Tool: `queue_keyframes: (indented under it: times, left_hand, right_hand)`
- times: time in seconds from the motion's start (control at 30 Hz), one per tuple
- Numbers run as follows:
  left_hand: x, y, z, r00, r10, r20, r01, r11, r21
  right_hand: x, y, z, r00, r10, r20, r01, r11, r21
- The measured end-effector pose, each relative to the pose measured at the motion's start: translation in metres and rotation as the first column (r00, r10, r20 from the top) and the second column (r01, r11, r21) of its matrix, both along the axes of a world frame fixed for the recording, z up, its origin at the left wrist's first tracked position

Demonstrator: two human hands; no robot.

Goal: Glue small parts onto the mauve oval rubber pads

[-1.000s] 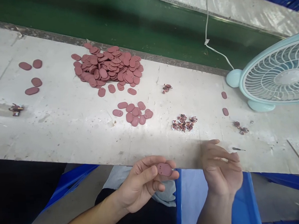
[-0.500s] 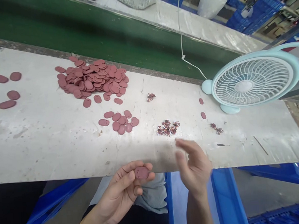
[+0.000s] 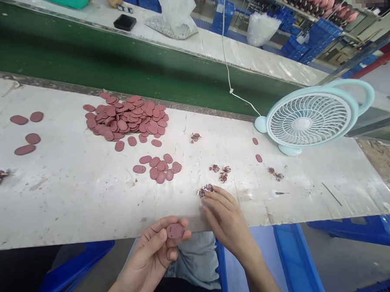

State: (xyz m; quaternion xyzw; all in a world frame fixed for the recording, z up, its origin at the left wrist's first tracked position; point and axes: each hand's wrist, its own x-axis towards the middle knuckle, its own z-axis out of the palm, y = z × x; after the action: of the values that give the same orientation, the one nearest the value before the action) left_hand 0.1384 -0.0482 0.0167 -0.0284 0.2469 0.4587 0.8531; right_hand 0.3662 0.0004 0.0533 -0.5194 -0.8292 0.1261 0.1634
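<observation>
My left hand (image 3: 151,253) pinches a flat, dull-red oval piece (image 3: 175,230) with small holes near one end, just over the table's front edge. My right hand (image 3: 226,216) reaches over the table with its fingers stretched out; the fingertips touch a cluster of small brown-and-white parts (image 3: 204,190), partly hidden by them. Beyond those fingers lie a few similar small parts (image 3: 223,173). To the left sits a small group of red ovals (image 3: 161,167), and behind it a large heap of the same ovals (image 3: 128,117).
A light-blue fan (image 3: 308,120) stands at the right, its white cord (image 3: 227,66) running up and back. Near it lie a clear bottle with a dark needle tip (image 3: 263,194) and a thin stick (image 3: 332,194). A green strip (image 3: 79,60) runs behind the white table (image 3: 87,208).
My right hand has come down and left onto the small parts, and some have shifted toward me. My left hand still holds the oval. The view has tilted up a little.
</observation>
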Motion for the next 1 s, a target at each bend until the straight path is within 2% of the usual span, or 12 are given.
queue_keyframes:
  times: [0.07,0.2,0.27,0.37,0.43,0.6,0.77,0.9,1.0]
  left_hand:
    - [-0.001,0.0,0.0,1.0,0.001,-0.012,-0.001,1.0,0.018]
    - [-0.001,0.0,0.001,1.0,0.0,-0.027,0.001,0.999,0.038]
    - [0.0,0.0,0.001,0.999,-0.014,-0.035,0.015,0.999,0.04]
    - [0.001,0.0,0.002,0.998,-0.045,-0.05,0.047,0.998,0.049]
    - [0.002,0.0,0.003,0.997,-0.056,-0.059,0.059,0.997,0.056]
    - [0.004,0.001,0.002,0.995,-0.052,-0.083,0.056,0.997,0.047]
    - [0.006,0.002,0.002,0.991,-0.078,-0.107,0.083,0.995,0.049]
    - [0.006,0.002,0.003,0.99,-0.07,-0.121,0.077,0.996,0.055]
    - [0.006,0.001,0.003,0.99,-0.059,-0.131,0.065,0.997,0.045]
  right_hand:
    - [0.005,0.002,0.003,0.999,-0.017,-0.034,0.018,1.0,0.025]
    - [0.013,0.005,0.013,0.974,-0.217,-0.064,0.223,0.97,0.095]
    - [0.014,0.007,0.016,0.964,-0.266,-0.022,0.267,0.963,0.041]
    - [0.014,0.008,0.019,0.975,-0.209,0.074,0.216,0.97,-0.108]
    - [0.014,0.007,0.022,0.976,-0.191,0.109,0.206,0.966,-0.155]
    - [0.016,0.0,0.028,0.962,-0.248,0.116,0.264,0.951,-0.161]
    - [0.01,-0.001,0.025,0.953,-0.21,0.216,0.258,0.94,-0.223]
    - [0.008,-0.001,0.023,0.959,-0.246,0.138,0.272,0.937,-0.221]
    - [0.006,-0.001,0.021,0.945,-0.272,0.18,0.306,0.931,-0.198]
